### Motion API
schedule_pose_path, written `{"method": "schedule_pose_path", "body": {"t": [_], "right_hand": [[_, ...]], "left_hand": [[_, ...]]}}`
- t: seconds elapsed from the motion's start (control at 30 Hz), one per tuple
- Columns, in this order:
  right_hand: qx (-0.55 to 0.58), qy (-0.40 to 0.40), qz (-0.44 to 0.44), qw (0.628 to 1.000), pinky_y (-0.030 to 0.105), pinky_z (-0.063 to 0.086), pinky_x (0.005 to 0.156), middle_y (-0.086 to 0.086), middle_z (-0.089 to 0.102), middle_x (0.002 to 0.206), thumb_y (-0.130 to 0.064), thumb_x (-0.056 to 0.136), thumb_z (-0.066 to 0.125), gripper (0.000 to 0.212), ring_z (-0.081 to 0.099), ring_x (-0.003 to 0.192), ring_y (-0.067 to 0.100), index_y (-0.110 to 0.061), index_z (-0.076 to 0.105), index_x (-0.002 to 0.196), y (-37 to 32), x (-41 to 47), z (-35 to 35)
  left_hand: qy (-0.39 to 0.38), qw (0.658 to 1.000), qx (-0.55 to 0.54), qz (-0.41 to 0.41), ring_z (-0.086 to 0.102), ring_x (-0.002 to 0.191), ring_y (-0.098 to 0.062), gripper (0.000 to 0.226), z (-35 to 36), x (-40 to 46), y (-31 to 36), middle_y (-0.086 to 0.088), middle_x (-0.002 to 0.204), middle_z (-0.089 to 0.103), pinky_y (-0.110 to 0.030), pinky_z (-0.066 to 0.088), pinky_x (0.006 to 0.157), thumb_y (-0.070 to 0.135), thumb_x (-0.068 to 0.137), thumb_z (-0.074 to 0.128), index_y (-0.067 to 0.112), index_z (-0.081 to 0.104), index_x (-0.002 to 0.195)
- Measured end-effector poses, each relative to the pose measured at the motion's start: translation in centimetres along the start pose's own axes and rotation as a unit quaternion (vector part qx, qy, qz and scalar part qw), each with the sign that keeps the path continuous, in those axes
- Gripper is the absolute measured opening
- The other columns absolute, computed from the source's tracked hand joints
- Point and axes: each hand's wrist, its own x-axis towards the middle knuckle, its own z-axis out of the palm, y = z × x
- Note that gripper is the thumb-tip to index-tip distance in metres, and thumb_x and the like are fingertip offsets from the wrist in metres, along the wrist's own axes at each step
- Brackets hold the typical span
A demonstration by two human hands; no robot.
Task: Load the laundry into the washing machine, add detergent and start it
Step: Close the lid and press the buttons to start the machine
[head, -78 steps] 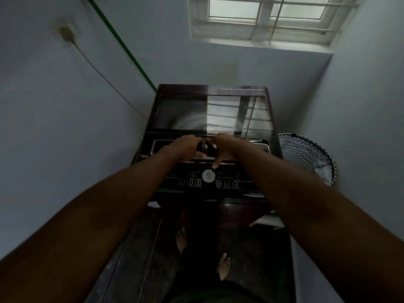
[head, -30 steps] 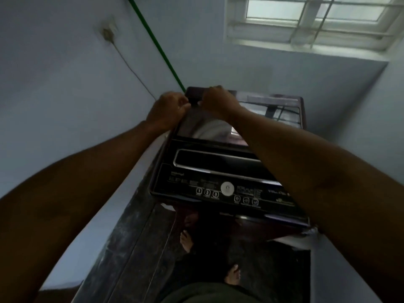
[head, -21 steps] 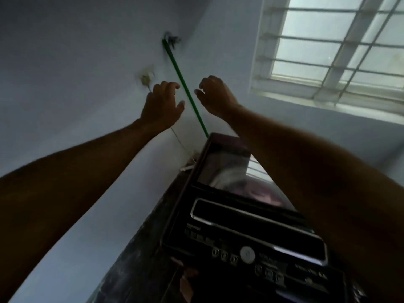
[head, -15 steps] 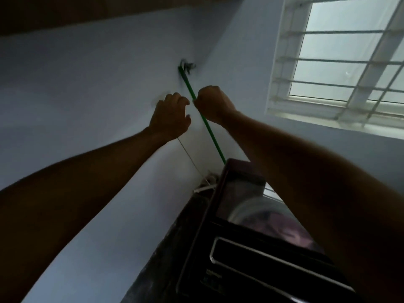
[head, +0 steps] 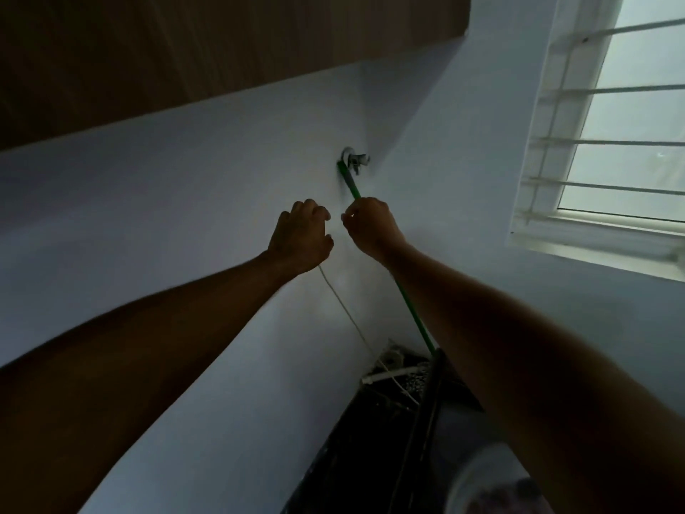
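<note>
Both arms reach up to the pale left wall. My left hand (head: 301,239) has its back to me and its fingers curled over the spot where the white power cord (head: 343,309) ends; what the fingers touch is hidden. Just to its right is my right hand (head: 369,226), fingers curled and thumb against the fingertips, with nothing visible between them. It sits in front of the green hose (head: 415,320), which runs from the wall tap (head: 354,161) down to the dark washing machine (head: 432,395) at the bottom right. The machine's glass lid (head: 482,480) is closed.
A barred window (head: 608,142) fills the upper right. A dark brown ceiling panel (head: 185,50) spans the top. A dark speckled ledge (head: 356,450) runs along the wall left of the machine, with white cable and a pipe (head: 389,372) at its far end.
Both hands left the machine's lid and rose to the wall. My view tilted up with them, so the control panel dropped out of sight and the tap came into view.
</note>
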Motion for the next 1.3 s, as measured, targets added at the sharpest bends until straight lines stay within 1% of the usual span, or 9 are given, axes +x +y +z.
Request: {"method": "schedule_pose_path", "body": {"t": [0.17, 0.27, 0.4, 0.67, 0.83, 1.0, 1.1, 1.17, 1.3], "right_hand": [[0.020, -0.010, 0.016, 1.000, 0.024, 0.046, 0.088, 0.006, 0.067, 0.112, -0.021, 0.095, 0.056, 0.021, 0.063, 0.102, 0.018, -0.010, 0.070, 0.106, 1.2, 3.3, 3.8], [0.029, -0.029, 0.028, 0.999, 0.026, 0.045, 0.090, 0.007, 0.065, 0.116, -0.021, 0.095, 0.054, 0.024, 0.061, 0.107, 0.021, -0.009, 0.066, 0.112, 2.5, 5.0, 5.9], [0.054, -0.041, 0.057, 0.996, 0.017, 0.040, 0.082, 0.007, 0.063, 0.119, -0.012, 0.093, 0.055, 0.026, 0.061, 0.107, 0.018, -0.009, 0.064, 0.117, 4.8, 6.2, 9.0], [0.158, -0.105, 0.131, 0.973, 0.027, 0.043, 0.101, 0.007, 0.052, 0.136, -0.014, 0.087, 0.065, 0.051, 0.052, 0.123, 0.022, -0.009, 0.051, 0.136, 6.9, 8.9, 15.1], [0.226, -0.148, 0.174, 0.947, 0.041, 0.046, 0.104, 0.010, 0.046, 0.143, -0.005, 0.086, 0.056, 0.057, 0.051, 0.126, 0.026, -0.009, 0.043, 0.142, 7.8, 10.4, 18.5], [0.306, -0.172, 0.214, 0.912, 0.043, 0.051, 0.100, 0.010, 0.046, 0.143, -0.008, 0.080, 0.058, 0.069, 0.054, 0.123, 0.030, -0.017, 0.039, 0.146, 9.1, 11.8, 21.4], [0.274, -0.184, 0.184, 0.926, 0.046, 0.050, 0.101, 0.009, 0.042, 0.149, -0.011, 0.076, 0.057, 0.080, 0.051, 0.126, 0.030, -0.021, 0.029, 0.150, 9.5, 12.5, 23.0], [0.261, -0.184, 0.174, 0.932, 0.048, 0.049, 0.100, 0.008, 0.039, 0.151, -0.014, 0.075, 0.057, 0.084, 0.049, 0.127, 0.031, -0.023, 0.025, 0.152, 9.7, 12.7, 23.7], [0.263, -0.169, 0.184, 0.932, 0.049, 0.051, 0.097, 0.009, 0.040, 0.149, -0.015, 0.079, 0.059, 0.082, 0.050, 0.126, 0.034, -0.025, 0.022, 0.152, 9.7, 12.8, 25.0]], "left_hand": [[-0.004, 0.999, 0.040, 0.021, 0.051, 0.112, -0.027, 0.040, 2.0, 3.1, -2.9, -0.009, 0.125, 0.056, -0.038, 0.042, 0.087, 0.032, 0.088, 0.066, 0.010, 0.060, 0.121], [-0.015, 0.998, 0.060, 0.015, 0.053, 0.109, -0.027, 0.040, 3.8, 4.6, -4.9, -0.009, 0.121, 0.057, -0.041, 0.044, 0.086, 0.034, 0.086, 0.069, 0.009, 0.061, 0.117], [-0.043, 0.996, 0.075, -0.001, 0.055, 0.104, -0.028, 0.042, 6.9, 6.1, -7.6, -0.009, 0.115, 0.059, -0.041, 0.047, 0.083, 0.036, 0.081, 0.073, 0.008, 0.063, 0.112], [-0.096, 0.988, 0.114, 0.023, 0.050, 0.116, -0.028, 0.051, 12.0, 9.9, -10.1, -0.007, 0.129, 0.054, -0.040, 0.042, 0.093, 0.035, 0.083, 0.068, 0.009, 0.055, 0.124], [-0.105, 0.979, 0.175, 0.027, 0.031, 0.140, -0.025, 0.063, 14.1, 12.3, -11.8, -0.003, 0.145, 0.045, -0.043, 0.025, 0.109, 0.047, 0.086, 0.060, 0.014, 0.047, 0.138], [-0.112, 0.971, 0.210, 0.021, 0.016, 0.148, -0.027, 0.079, 15.4, 13.6, -13.1, 0.002, 0.151, 0.042, -0.049, 0.011, 0.112, 0.064, 0.080, 0.031, 0.018, 0.044, 0.143], [-0.103, 0.945, 0.299, 0.080, -0.005, 0.152, -0.027, 0.091, 15.9, 14.0, -14.1, 0.003, 0.158, 0.033, -0.063, -0.006, 0.116, 0.070, 0.081, 0.009, 0.017, 0.038, 0.149], [-0.101, 0.937, 0.316, 0.105, -0.007, 0.152, -0.027, 0.100, 16.4, 13.9, -14.7, 0.003, 0.158, 0.034, -0.062, -0.013, 0.115, 0.065, 0.075, -0.008, 0.017, 0.038, 0.150], [-0.073, 0.949, 0.285, 0.111, 0.009, 0.152, -0.024, 0.082, 17.8, 13.7, -15.1, 0.001, 0.148, 0.049, -0.055, -0.015, 0.118, 0.060, 0.085, 0.017, 0.010, 0.053, 0.139]]}}
